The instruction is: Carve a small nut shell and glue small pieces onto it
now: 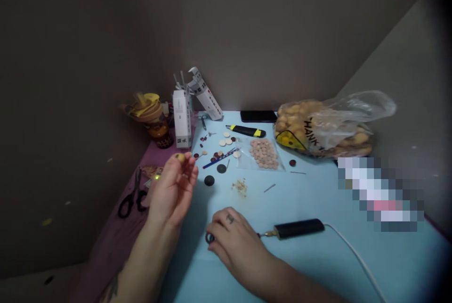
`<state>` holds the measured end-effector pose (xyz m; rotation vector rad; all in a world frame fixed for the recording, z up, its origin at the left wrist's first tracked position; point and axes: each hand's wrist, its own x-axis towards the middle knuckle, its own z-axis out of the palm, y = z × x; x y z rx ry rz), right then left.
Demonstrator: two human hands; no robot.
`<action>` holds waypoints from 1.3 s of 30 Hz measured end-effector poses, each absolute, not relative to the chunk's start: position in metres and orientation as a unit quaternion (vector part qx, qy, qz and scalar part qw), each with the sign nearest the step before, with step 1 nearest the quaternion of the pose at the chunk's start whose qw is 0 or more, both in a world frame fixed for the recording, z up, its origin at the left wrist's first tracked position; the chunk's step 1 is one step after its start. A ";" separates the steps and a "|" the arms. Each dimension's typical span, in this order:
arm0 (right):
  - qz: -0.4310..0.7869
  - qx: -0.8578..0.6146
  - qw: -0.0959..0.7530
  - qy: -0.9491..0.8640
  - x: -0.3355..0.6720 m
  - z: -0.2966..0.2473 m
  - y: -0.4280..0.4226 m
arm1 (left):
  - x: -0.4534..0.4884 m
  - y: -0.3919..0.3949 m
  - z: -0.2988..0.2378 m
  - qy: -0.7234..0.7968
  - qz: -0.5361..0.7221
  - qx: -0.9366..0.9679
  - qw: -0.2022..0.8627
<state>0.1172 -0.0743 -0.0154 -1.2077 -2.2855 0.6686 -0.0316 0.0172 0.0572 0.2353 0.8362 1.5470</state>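
Note:
My left hand is raised above the table's left side, its fingertips pinched on a small yellow bead. My right hand rests low on the light blue table, fingers curled around a small dark ring-shaped piece. Just right of that hand lies a black hand tool with a brass tip and a white cable. Two black discs lie on the table between my hands and the scattered beads.
Black scissors lie on purple cloth at left. Farther back are white cartons, a jar with yellow pieces, a utility knife, a phone, a clear bag of pink discs, loose beads and a large plastic bag.

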 end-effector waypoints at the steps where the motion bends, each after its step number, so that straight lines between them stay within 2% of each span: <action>1: 0.224 -0.453 0.225 -0.833 0.114 -0.016 -0.074 | -0.030 0.016 0.054 0.382 0.654 0.118 0.642; 4: 0.194 -0.477 0.250 -0.820 0.116 -0.014 -0.069 | -0.018 0.007 0.039 0.402 0.585 0.199 0.676; 9: 0.185 -0.500 0.460 -0.710 0.148 0.000 -0.060 | -0.007 -0.007 0.024 0.418 0.506 0.413 0.631; 12: 0.147 -0.508 0.522 -0.669 0.165 0.009 -0.062 | -0.006 -0.013 0.030 0.398 0.452 0.482 0.636; 21: 0.075 -0.463 0.514 -0.718 0.167 0.023 -0.067 | -0.003 -0.022 0.040 0.319 0.330 0.585 0.668; 28: 0.057 -0.465 0.524 -0.711 0.166 0.025 -0.067 | 0.003 -0.022 0.032 0.363 0.395 0.445 0.717; 39: 0.066 -0.452 0.531 -0.714 0.166 0.026 -0.068 | 0.004 -0.027 0.031 0.329 0.372 0.387 0.777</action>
